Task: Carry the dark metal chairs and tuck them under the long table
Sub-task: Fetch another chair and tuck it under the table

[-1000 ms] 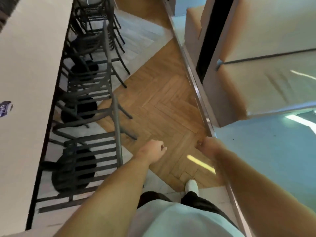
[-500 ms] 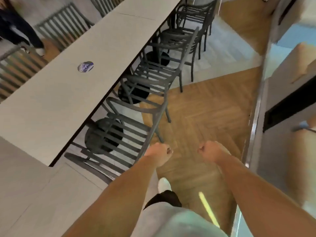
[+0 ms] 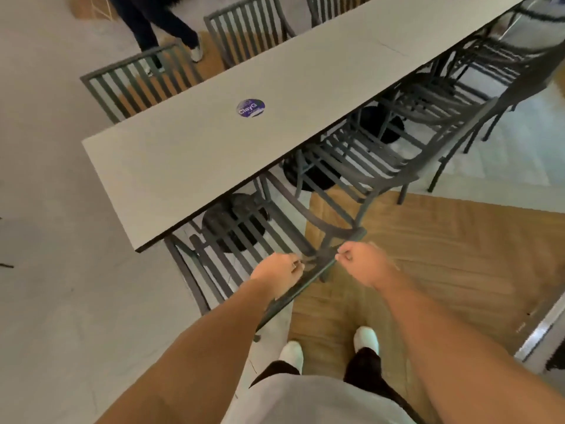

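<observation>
The long pale table runs from centre left to the top right. Several dark metal slatted chairs are tucked along its near side. The nearest chair stands under the table end, and its top rail runs slantwise between my hands. My left hand hovers curled just left of that rail. My right hand is a fist just right of it. Neither hand plainly grips the rail. A second chair sits further along.
More slatted chairs stand on the table's far side, where a person's legs are walking. A round purple sticker lies on the tabletop. Black round table bases sit beneath. A metal-edged wall stands at right.
My view has swung left and closer to the table end. Both fists have moved forward and now sit over the nearest chair's top rail.
</observation>
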Demonstrator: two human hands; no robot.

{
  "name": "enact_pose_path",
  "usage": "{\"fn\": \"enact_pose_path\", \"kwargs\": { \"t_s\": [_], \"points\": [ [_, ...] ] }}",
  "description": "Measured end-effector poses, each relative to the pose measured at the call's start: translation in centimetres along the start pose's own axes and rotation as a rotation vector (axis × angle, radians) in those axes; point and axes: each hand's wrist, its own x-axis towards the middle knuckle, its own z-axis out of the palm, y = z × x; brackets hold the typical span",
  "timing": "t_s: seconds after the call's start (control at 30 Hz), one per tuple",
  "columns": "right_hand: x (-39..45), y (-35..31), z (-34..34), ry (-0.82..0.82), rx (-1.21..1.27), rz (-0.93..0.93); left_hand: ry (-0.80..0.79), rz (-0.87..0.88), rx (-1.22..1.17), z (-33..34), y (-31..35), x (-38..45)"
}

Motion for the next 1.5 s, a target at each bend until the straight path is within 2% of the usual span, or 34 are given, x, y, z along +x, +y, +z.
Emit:
{"fn": "enact_pose_path", "kwargs": {
  "t_s": [0.1,0.2,0.3,0.43,0.57,0.87,0.97,1.07,1.5],
  "points": [
    [3.1,-1.3,-1.2,-0.035,-0.068,-0.140,0.060,-0.120,-0.080,0.6,-0.7,-0.3],
    [5.4,-2.3,-1.8,-0.161,-0.172,-0.256,0.130,-0.266,-0.149,1.3,-1.1,-1.1],
    [6.8,-2.5,-1.6,-0.282,-0.246,-0.323,0.174,-0.414,-0.240,2.6,-1.6,-2.4],
    [8.1,-2.3,-1.0,-0.364,-0.374,-0.392,0.201,-0.552,-0.350,4.7,-2.2,-4.2],
    [8.9,-1.9,0.3,-0.453,-0.422,-0.369,0.177,-0.625,-0.340,6.8,-2.9,-5.4],
    [9.8,-2.5,2.5,-0.554,-0.533,-0.386,0.041,-0.621,-0.316,9.8,-5.1,-7.1],
    [9.8,-2.9,3.3,-0.548,-0.680,-0.470,-0.045,-0.635,-0.282,9.9,-5.5,-6.5],
    [9.6,-2.6,4.0,-0.474,-0.748,-0.526,-0.087,-0.671,-0.139,10.1,-5.4,-5.6],
    [11.5,-3.3,4.0,-0.344,-0.766,-0.452,-0.103,-0.667,-0.025,8.0,-6.5,-3.0]
  ]
}}
